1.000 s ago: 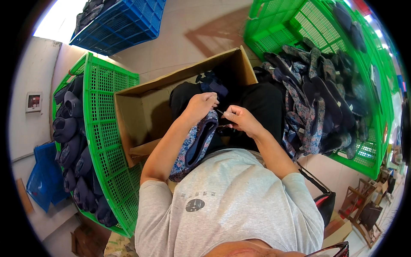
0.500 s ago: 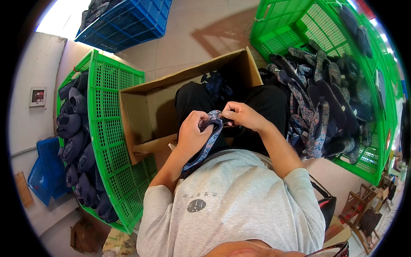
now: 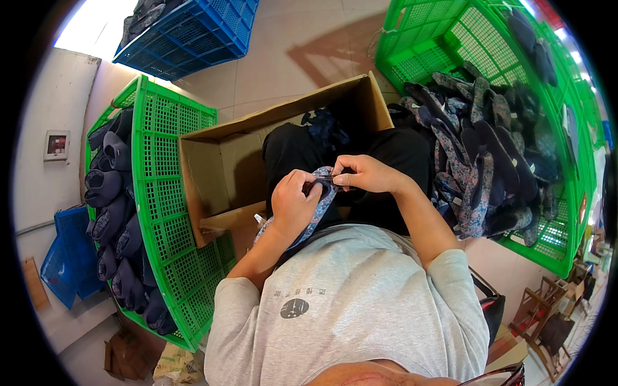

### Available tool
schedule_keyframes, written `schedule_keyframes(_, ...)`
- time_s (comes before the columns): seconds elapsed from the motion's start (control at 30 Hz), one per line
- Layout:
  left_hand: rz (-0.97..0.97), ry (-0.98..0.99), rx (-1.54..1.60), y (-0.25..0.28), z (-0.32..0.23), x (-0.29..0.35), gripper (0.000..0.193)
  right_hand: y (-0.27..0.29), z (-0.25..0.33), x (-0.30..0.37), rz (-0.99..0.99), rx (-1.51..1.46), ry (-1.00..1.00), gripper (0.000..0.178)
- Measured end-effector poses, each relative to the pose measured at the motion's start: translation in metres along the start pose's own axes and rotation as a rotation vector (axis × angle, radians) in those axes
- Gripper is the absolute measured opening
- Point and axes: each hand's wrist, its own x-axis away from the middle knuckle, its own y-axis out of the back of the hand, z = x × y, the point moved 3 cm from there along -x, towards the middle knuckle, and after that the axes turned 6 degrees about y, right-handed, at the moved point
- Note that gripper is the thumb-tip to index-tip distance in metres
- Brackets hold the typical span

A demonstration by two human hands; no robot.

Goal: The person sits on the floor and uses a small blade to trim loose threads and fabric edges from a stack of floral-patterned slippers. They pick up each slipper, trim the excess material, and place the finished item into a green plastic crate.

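Observation:
My left hand (image 3: pixel 294 204) is closed round a blue floral slipper (image 3: pixel 325 207) with a dark lining, held over my lap. Part of the slipper is hidden behind that hand and forearm. My right hand (image 3: pixel 365 175) meets the slipper's far end with thumb and forefinger pinched together. Something thin and dark shows at those fingertips, too small to make out. Both hands work close together, almost touching.
A cardboard box (image 3: pixel 222 168) with dark blue pieces in it lies around my knees. Green crates stand left (image 3: pixel 170 212) and right (image 3: pixel 402 38); dark slippers (image 3: pixel 116 186) fill the left, floral slippers (image 3: pixel 460 138) the right. A blue crate (image 3: pixel 193 38) is beyond.
My right fingers have shifted slightly and tightened at the slipper's far end. My left hand has turned the slipper a little, and more of its floral side shows beside my left forearm.

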Motion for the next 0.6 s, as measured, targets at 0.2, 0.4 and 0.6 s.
schedule_keyframes(0.2, 0.011, -0.001, -0.008, 0.0, -0.001, -0.001, 0.015, 0.0, 0.002, -0.002, -0.016, 0.088, 0.027, 0.024)
schedule_keyframes(0.4, 0.014, -0.026, -0.011, -0.001, -0.002, -0.002, 0.014, 0.001, 0.001, -0.003, -0.003, 0.11, 0.025, 0.025)
schedule_keyframes(0.6, 0.02, -0.029, -0.016, -0.003, -0.001, -0.003, 0.015, 0.003, 0.007, -0.004, 0.001, 0.202, 0.021, 0.023)
